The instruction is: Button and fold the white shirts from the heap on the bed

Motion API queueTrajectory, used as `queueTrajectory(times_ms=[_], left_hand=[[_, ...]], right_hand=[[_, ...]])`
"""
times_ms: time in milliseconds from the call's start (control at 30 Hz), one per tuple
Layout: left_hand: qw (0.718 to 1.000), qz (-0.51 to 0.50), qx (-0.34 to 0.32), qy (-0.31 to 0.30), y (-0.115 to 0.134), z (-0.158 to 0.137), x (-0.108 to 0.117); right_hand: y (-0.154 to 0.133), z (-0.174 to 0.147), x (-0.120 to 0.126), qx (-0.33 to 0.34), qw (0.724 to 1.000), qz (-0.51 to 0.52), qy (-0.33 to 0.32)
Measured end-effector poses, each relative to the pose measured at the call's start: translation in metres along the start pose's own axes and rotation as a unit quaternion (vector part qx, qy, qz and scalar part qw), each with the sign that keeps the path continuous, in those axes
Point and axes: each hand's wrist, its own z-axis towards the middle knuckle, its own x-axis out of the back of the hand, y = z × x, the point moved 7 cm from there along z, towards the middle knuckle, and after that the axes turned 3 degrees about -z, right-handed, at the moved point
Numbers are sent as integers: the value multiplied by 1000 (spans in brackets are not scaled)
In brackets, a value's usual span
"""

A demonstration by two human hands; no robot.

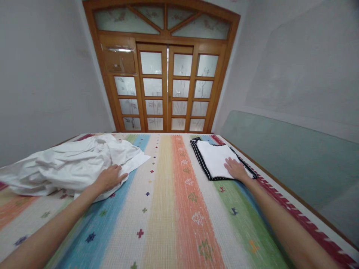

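Note:
On the left lies a crumpled heap of white cloth (75, 157), perhaps a garment, with one flat corner reaching toward the middle. My left hand (110, 178) rests on its near right edge, thumb and fingers slightly apart. To the right is a neatly folded white top (214, 158) with black-and-white striped edges and a curved neckline at the far side. My right hand (236, 169) lies flat on its right part, fingers spread. Both pieces sit on a bed covered by a striped, patterned sheet (159, 209).
A pale green headboard or panel (280, 149) runs along the bed's right side. Beyond the far edge stand wooden doors (167, 86) with frosted panes. Plain walls (42, 74) rise at both sides.

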Motion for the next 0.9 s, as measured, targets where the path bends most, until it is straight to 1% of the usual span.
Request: queueTrajectory(times_ms=[100, 167, 200, 267, 333, 367, 400, 433, 467, 500, 567, 600, 633, 667, 700, 733, 800, 833, 900], left_hand=[[999, 45, -2, 10, 15, 1, 7], [998, 51, -6, 26, 24, 5, 12], [998, 39, -9, 39, 28, 8, 15], [996, -18, -12, 83, 38, 12, 24], [984, -108, -16, 140, 49, 15, 39], [973, -157, -21, 168, 57, 15, 48], [959, -206, -29, 192, 65, 14, 58], [942, -253, -35, 215, 75, 12, 68], [925, -298, -43, 234, 85, 9, 77], [908, -337, -49, 245, 96, 5, 86], [879, -403, -65, 248, 122, -5, 99], [867, -431, -78, 237, 136, -10, 103], [857, -454, -97, 222, 150, -15, 105], [848, -472, -121, 206, 164, -21, 107], [842, -484, -153, 183, 178, -27, 108], [836, -491, -186, 161, 190, -33, 108], [823, -498, -239, 133, 203, -43, 107], [820, -497, -253, 130, 204, -46, 107], [827, -482, -257, 133, 195, -48, 103]], right_hand=[[-10, 1, 6, -35, 999, -1, -13], [-23, 0, 11, -36, 999, 28, -10], [-33, -1, 15, -23, 998, 53, -3], [-58, -6, 26, 28, 992, 123, 21], [-87, -15, 41, 86, 972, 214, 53], [-103, -22, 48, 112, 956, 264, 56], [-121, -29, 54, 139, 937, 317, 44], [-140, -38, 59, 161, 914, 371, 14], [-161, -49, 63, 184, 886, 425, -37], [-184, -61, 66, 204, 848, 479, -95], [-227, -90, 74, 245, 768, 557, -200], [-247, -105, 79, 266, 736, 576, -236], [-264, -118, 84, 286, 707, 593, -256], [-277, -129, 90, 305, 687, 607, -260], [-287, -136, 94, 316, 681, 612, -249], [-293, -140, 97, 310, 688, 616, -228], [-295, -139, 100, 273, 698, 637, -181], [-292, -137, 100, 253, 694, 653, -164], [-286, -133, 102, 224, 668, 693, -155]])
